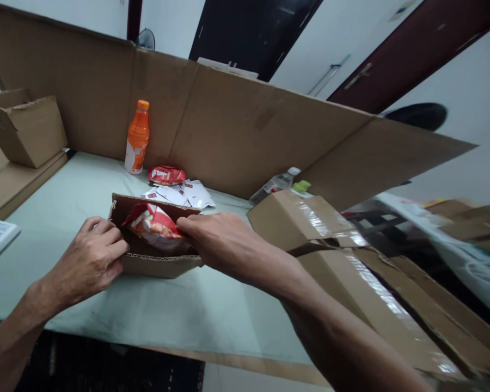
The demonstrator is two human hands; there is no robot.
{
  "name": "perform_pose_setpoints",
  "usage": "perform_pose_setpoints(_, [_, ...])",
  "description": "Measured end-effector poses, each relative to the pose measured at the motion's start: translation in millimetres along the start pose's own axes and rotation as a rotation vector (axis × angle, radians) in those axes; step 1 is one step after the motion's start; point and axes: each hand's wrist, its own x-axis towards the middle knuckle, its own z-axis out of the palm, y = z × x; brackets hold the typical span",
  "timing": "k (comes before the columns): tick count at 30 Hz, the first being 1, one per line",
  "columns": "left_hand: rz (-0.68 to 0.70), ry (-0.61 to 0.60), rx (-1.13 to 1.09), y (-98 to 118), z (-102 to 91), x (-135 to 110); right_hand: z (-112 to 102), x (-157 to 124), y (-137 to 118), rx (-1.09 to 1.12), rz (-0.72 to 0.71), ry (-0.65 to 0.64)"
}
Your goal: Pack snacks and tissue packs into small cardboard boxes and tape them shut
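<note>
A small open cardboard box (159, 267) stands on the green-covered table. Inside it, a red and white snack bag (153, 222) lies tilted, its upper part showing. My left hand (96, 253) is closed on the box's left wall, fingers bent over the edge. My right hand (216, 237) reaches over the right wall with its fingers closed at the bag's right corner; the fingertips are partly hidden. Behind the box lie another red snack bag (167, 175) and several white sachets (198, 193). An orange bottle (138, 139) stands upright beyond them.
A tall cardboard screen (237, 125) lines the table's back. Taped cardboard boxes (286, 218) crowd the right, with a clear plastic bottle (273, 184) leaning behind. At the left are an open carton (36, 130) and a white device (0, 239). The table's front edge (228, 356) is near me.
</note>
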Motion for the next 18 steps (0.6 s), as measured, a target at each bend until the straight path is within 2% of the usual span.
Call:
perform_pose_setpoints(3, [-0.042, 0.040, -0.032, 3.2, 0.2, -2.2, 0.6, 11.2, -3.0, -0.071, -0.040, -0.168])
perform_pose_setpoints(6, [-0.030, 0.025, -0.086, 6.0, -3.4, -3.3, 22.8, 31.5, -3.9, -0.031, -0.064, -0.292])
perform_pose_setpoints(9, [-0.007, -0.014, -0.112, 5.8, -7.1, -1.4, 49.9, 46.0, -5.3, 0.051, -0.113, -0.368])
perform_pose_setpoints(12, [0.004, -0.067, -0.194, 1.7, -6.0, 2.2, 57.3, 43.7, -1.4, 0.159, -0.185, -0.409])
perform_pose_setpoints(14, [-0.003, -0.132, -0.286, -1.8, -3.2, 5.0, 46.8, 36.2, 10.5, 0.327, -0.247, -0.388])
perform_pose_setpoints(15, [-0.006, -0.160, -0.330, -3.3, -1.8, 6.6, 38.8, 33.5, 20.7, 0.429, -0.264, -0.339])
perform_pose_setpoints(18, [-0.004, -0.218, -0.412, -6.2, 0.4, 11.3, 19.8, 42.4, 68.6, 0.612, -0.164, -0.028])
